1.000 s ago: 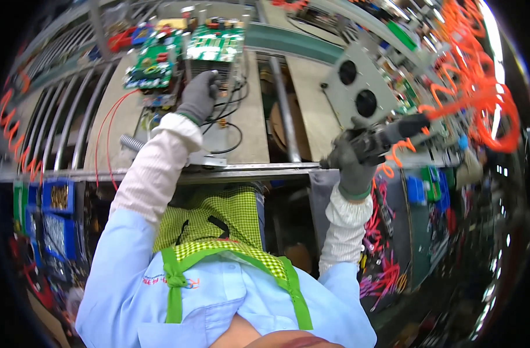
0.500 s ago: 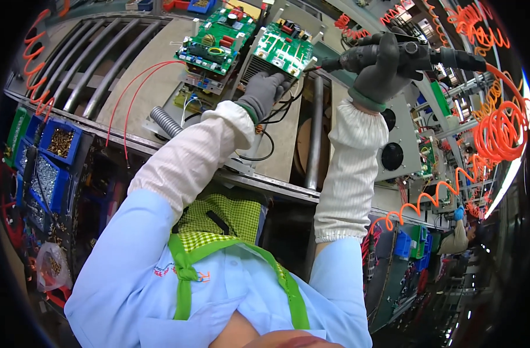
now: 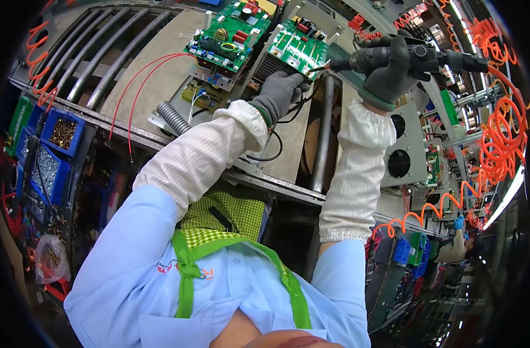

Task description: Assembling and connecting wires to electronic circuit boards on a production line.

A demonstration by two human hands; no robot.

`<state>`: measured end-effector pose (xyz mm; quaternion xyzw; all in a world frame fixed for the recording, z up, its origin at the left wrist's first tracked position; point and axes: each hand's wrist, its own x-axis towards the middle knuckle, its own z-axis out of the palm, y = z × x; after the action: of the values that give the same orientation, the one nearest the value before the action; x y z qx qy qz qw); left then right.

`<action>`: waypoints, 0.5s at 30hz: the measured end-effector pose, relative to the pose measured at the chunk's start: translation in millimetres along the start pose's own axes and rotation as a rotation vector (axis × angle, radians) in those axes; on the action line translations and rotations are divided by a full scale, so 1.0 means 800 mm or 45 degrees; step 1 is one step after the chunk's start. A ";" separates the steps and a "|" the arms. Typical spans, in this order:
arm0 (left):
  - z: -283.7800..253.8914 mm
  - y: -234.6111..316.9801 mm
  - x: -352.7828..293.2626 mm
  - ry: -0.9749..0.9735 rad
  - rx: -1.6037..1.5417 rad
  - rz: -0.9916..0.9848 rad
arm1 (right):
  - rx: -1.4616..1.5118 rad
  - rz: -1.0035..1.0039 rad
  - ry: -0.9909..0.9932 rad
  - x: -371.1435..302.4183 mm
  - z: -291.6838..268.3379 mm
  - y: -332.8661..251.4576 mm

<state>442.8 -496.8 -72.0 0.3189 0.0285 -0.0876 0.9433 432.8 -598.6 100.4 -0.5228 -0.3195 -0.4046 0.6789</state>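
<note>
My right hand [image 3: 390, 72], in a dark grey glove, is wrapped round a black pneumatic screwdriver [image 3: 358, 61]. The tool lies nearly level, its thin bit pointing left at the near right corner of a green circuit board [image 3: 294, 47]; whether it touches a screw is too small to tell. That board sits on a finned metal heat sink [image 3: 271, 68]. My gloved left hand [image 3: 281, 93] is at the heat sink's near side, fingers curled beneath the board's corner. What they grip is hidden. Beside it, a second green circuit board [image 3: 233, 35] stands on a metal assembly.
Black cables [image 3: 276, 148] hang by my left hand. Two red wires [image 3: 128, 104] and a grey corrugated tube [image 3: 173, 118] lie to the left. Metal rollers [image 3: 111, 64] run at far left, above blue screw bins [image 3: 62, 133]. An orange coiled hose [image 3: 497, 136] trails right, near a panel with two fans [image 3: 399, 163].
The view has shifted, so the bench appears farther right. The screwdriver's bit has come in closer to the board's near right corner. My left hand stays by the heat sink.
</note>
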 end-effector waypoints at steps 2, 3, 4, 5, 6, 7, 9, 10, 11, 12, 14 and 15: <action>0.002 0.000 -0.001 0.021 0.013 0.014 | -0.002 0.003 -0.048 0.003 -0.002 0.002; 0.003 -0.001 -0.001 0.022 0.001 0.035 | -0.023 0.025 -0.029 0.004 -0.002 0.004; 0.004 -0.002 -0.002 0.048 0.010 0.035 | -0.044 0.050 -0.006 0.004 -0.002 0.007; 0.004 -0.002 -0.002 0.054 0.011 0.045 | -0.041 0.055 -0.005 0.008 -0.002 0.010; 0.005 -0.002 -0.002 0.030 0.001 0.077 | -0.100 0.053 -0.020 0.014 -0.002 0.013; 0.005 -0.002 -0.003 0.035 0.037 0.088 | -0.159 0.051 -0.036 0.019 -0.003 0.017; 0.005 -0.001 -0.003 0.027 0.060 0.092 | -0.127 0.069 -0.039 0.026 -0.006 0.023; 0.005 -0.001 -0.004 0.004 0.058 0.107 | -0.097 0.086 -0.046 0.029 -0.009 0.026; 0.005 0.000 -0.004 0.013 0.060 0.110 | -0.097 0.088 -0.052 0.031 -0.013 0.028; 0.005 0.000 -0.005 0.011 0.068 0.109 | -0.053 0.156 -0.069 0.032 -0.017 0.030; 0.005 0.003 -0.007 0.012 0.079 0.107 | -0.006 0.228 -0.085 0.033 -0.022 0.032; 0.005 0.004 -0.009 -0.017 0.114 0.087 | 0.032 0.230 -0.116 0.034 -0.024 0.033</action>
<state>436.7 -495.5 -66.4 0.3608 0.0074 -0.0586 0.9308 469.0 -619.6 106.8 -0.5588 -0.3065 -0.3137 0.7038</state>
